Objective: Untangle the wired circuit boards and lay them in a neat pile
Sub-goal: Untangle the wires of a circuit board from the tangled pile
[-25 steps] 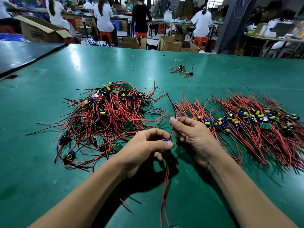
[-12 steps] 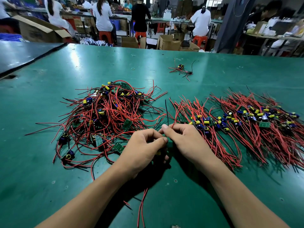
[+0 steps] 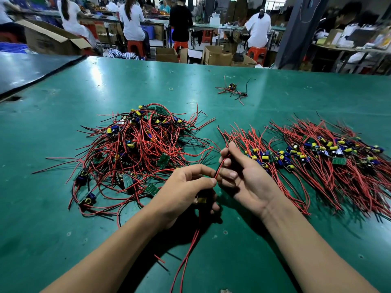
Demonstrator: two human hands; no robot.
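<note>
The wired circuit board (image 3: 202, 200) is sitting in the left hand (image 3: 184, 187), whose fingers are curling closely round it, just beside the tangled heap (image 3: 137, 149) and towards the near edge of the green table (image 3: 63, 115); its long leads (image 3: 186, 256) are trailing to that edge; the right hand (image 3: 247, 180) has rolled palm-up since half a second ago and is now pinching a red lead (image 3: 220, 168) between bent fingers, drawing it straight; the board seems freed, so laying it on the neat pile (image 3: 317, 157) towards the right edge is probably coming next.

No text or label is legible anywhere.
</note>
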